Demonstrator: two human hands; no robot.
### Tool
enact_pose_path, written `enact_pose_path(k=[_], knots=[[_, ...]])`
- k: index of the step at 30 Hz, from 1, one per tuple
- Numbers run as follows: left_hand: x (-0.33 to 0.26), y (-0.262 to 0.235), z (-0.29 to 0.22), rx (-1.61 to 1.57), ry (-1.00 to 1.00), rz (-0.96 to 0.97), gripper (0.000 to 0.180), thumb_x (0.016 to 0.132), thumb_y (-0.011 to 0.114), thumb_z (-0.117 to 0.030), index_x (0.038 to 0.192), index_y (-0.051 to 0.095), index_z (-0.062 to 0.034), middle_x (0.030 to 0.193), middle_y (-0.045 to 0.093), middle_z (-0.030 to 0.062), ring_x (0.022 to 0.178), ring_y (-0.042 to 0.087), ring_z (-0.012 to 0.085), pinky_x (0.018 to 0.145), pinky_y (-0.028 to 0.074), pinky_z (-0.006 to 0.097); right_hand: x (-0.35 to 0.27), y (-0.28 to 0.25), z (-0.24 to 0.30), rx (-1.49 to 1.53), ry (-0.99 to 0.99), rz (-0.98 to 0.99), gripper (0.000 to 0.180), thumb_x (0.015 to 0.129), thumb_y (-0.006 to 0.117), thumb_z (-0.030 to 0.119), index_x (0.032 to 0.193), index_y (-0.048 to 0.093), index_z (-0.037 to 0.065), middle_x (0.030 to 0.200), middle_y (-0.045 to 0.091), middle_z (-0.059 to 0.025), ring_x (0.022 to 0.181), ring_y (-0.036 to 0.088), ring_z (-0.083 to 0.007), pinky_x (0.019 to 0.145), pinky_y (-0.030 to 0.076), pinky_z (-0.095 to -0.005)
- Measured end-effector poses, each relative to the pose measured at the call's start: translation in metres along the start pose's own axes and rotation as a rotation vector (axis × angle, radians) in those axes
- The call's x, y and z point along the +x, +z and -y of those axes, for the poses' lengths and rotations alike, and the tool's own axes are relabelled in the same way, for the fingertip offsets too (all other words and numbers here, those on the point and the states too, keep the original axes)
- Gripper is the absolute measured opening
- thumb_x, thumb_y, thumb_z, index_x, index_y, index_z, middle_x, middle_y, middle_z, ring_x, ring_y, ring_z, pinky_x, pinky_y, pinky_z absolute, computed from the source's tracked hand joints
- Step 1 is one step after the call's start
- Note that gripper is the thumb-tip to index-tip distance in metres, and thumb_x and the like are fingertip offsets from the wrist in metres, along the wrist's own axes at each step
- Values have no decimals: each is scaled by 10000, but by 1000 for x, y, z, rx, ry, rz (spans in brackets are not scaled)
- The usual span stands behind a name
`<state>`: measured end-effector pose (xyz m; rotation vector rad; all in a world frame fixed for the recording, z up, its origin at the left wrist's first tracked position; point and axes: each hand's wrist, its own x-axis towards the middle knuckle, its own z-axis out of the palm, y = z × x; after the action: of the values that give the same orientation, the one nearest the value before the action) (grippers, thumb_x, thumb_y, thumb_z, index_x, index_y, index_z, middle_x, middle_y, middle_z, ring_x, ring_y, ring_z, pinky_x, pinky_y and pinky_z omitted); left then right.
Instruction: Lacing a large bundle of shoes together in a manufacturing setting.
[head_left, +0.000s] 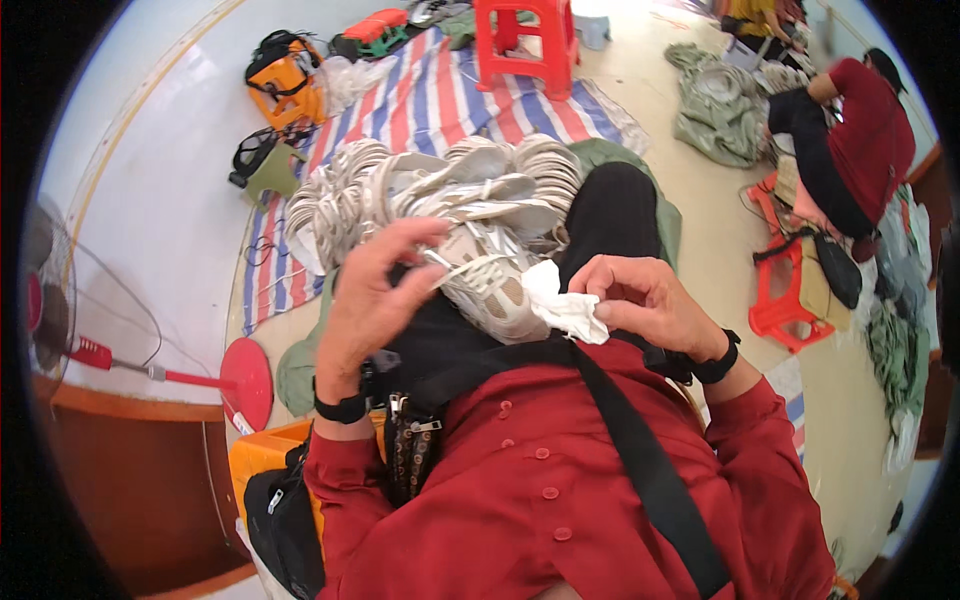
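Striped sheeting (408, 95) lies far; one shoe (490, 290) looks laced, left hand (372, 290) parted beside it, right hand (652, 300) pinching white wadding (562, 308); a heap of uppers (555, 180) seems left.

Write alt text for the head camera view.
A person's right hand pinches crumpled white material beside a pale laced shoe; the left hand, open, hovers near its laces. Beyond lie piled pale footwear and a striped sheet.
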<state>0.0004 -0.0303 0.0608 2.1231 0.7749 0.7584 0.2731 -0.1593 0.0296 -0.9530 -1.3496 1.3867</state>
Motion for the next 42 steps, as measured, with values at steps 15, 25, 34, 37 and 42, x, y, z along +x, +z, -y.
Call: enact_pose_path(k=[15, 25, 34, 37, 42], knots=[[-7, 20, -37, -223, 57, 259, 162, 814, 660, -85, 954, 642, -7, 774, 631, 46, 675, 569, 84, 617, 457, 240, 41, 23, 25, -5, -128, 3, 70, 878, 580, 86, 910, 580, 23, 801, 557, 34, 730, 512, -20, 641, 410, -183], [-4, 30, -28, -9, 95, 40, 134, 810, 645, -69, 931, 653, -12, 707, 625, 79, 612, 562, 100, 578, 455, 254, 44, 27, 8, -143, -153, 24, 506, 830, 667, 211, 1260, 460, 44, 1017, 581, -67, 894, 564, -121, 786, 469, -279], [-3, 18, -22, -60, -104, 164, 148, 837, 643, -115, 924, 651, 4, 713, 624, 40, 670, 553, 69, 623, 457, 251, 39, 36, 8, -617, -448, -43, 387, 826, 664, 114, 1168, 542, -20, 933, 629, -100, 793, 622, -183, 716, 490, -284], [-5, 16, -23, -134, -47, 266, 167, 849, 640, -123, 954, 649, 7, 710, 612, 15, 691, 537, 54, 623, 443, 239, 40, 32, 11, -326, -299, -126, 189, 950, 502, 100, 1022, 607, -40, 799, 635, -39, 657, 589, -78, 599, 473, -223], [-17, -4, -45, -313, -6, 279, 256, 859, 602, -136, 1058, 608, 25, 741, 617, 95, 647, 507, 92, 615, 437, 257, 37, 38, 21, -126, -235, -145, 175, 944, 517, 101, 995, 607, -40, 820, 634, -27, 675, 595, -88, 611, 476, -224]])
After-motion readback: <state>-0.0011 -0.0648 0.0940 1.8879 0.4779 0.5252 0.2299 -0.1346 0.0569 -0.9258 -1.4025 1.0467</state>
